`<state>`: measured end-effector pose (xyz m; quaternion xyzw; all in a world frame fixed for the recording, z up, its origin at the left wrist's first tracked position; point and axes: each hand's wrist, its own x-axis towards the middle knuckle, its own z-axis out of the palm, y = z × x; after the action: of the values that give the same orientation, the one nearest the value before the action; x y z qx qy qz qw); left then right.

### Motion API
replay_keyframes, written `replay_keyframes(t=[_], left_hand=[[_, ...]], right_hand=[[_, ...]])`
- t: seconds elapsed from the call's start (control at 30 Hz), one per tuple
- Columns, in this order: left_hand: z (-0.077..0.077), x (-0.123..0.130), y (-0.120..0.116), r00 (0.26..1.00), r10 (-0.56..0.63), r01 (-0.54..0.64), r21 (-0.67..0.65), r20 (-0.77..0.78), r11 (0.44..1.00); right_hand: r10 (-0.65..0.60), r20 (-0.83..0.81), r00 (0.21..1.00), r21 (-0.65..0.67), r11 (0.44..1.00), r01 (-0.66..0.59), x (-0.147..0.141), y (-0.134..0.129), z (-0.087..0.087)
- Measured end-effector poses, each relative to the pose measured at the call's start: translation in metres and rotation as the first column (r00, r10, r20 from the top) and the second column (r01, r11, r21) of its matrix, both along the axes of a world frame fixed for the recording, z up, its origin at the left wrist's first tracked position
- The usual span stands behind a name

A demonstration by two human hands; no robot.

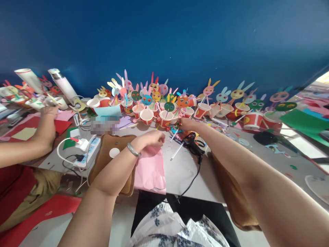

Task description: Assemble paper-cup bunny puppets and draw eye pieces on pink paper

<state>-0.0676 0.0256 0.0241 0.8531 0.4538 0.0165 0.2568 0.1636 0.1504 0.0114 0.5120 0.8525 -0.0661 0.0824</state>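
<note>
My left hand [153, 138] has its fingers curled in, just over the top edge of a pink paper sheet [150, 168]; anything inside them is too small or hidden to name. Farther right, my right hand [185, 124] reaches down with closed fingers into colourful paper scraps [174, 132] in front of the paper cups [166, 118]. What its fingertips hold, if anything, is hidden. Close below that hand lies a black glue gun [194, 144] with a white glue stick [177, 151] beside it. Paper rabbit faces [147, 100] rise from the cups.
A white power strip [89, 151] with plugs and cables lies left of a brown cushion pad [105, 151]. Another person's arm [46, 133] rests over red paper [63, 127]. Green paper [303, 123] sits at right; a blue wall [164, 37] stands behind.
</note>
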Motion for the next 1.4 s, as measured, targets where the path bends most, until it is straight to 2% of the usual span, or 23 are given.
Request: replay_keyframes(t=[0.13, 0.33, 0.53, 0.73, 0.87, 0.97, 1.03, 1.13, 1.2, 1.27, 1.4], left_hand=[[0.009, -0.018, 0.007, 0.994, -0.107, 0.108, -0.259, 0.018, 0.96], [0.015, -0.029, 0.01, 0.993, -0.118, 0.117, -0.405, 0.023, 0.907], [0.012, -0.03, 0.01, 0.994, -0.109, 0.087, -0.406, -0.031, 0.91], [0.015, -0.028, 0.008, 0.994, -0.091, 0.065, -0.354, -0.059, 0.933], [0.015, -0.027, 0.008, 0.996, -0.077, 0.057, -0.354, -0.041, 0.933], [0.013, -0.023, 0.008, 0.999, -0.054, 0.052, -0.33, 0.003, 0.943], [0.011, -0.021, 0.009, 0.999, -0.018, 0.028, -0.278, 0.036, 0.96], [0.008, -0.019, 0.01, 0.981, 0.057, -0.026, -0.169, 0.184, 0.985], [0.006, -0.018, 0.01, 0.941, 0.057, -0.014, -0.131, 0.333, 0.991], [0.005, -0.018, 0.01, 0.907, 0.036, 0.015, -0.116, 0.42, 0.993], [0.005, -0.017, 0.009, 0.921, 0.052, 0.004, -0.142, 0.385, 0.99]], right_hand=[[-0.075, 0.048, 0.996, 0.008, 0.997, 0.075, 0.003, -0.003, 0.003], [-0.171, 0.064, 0.983, 0.084, 0.983, 0.165, -0.001, -0.017, 0.01], [-0.127, 0.035, 0.991, 0.15, 0.981, 0.12, 0.003, -0.031, 0.02], [-0.019, -0.05, 0.999, 0.221, 0.975, 0.029, 0.012, -0.046, 0.029], [0.048, -0.17, 0.984, 0.267, 0.964, -0.001, 0.018, -0.066, 0.034], [0.065, -0.323, 0.944, 0.282, 0.959, 0.031, 0.018, -0.087, 0.033], [0.053, -0.438, 0.897, 0.242, 0.968, 0.061, 0.014, -0.099, 0.028], [0.005, -0.583, 0.813, 0.088, 0.994, 0.057, 0.003, -0.112, 0.017], [-0.04, -0.646, 0.762, -0.027, 0.999, 0.03, -0.006, -0.116, 0.01], [-0.083, -0.687, 0.722, -0.122, 0.992, -0.002, -0.014, -0.117, 0.005], [-0.133, -0.729, 0.672, -0.228, 0.972, -0.054, -0.023, -0.117, 0.001]])
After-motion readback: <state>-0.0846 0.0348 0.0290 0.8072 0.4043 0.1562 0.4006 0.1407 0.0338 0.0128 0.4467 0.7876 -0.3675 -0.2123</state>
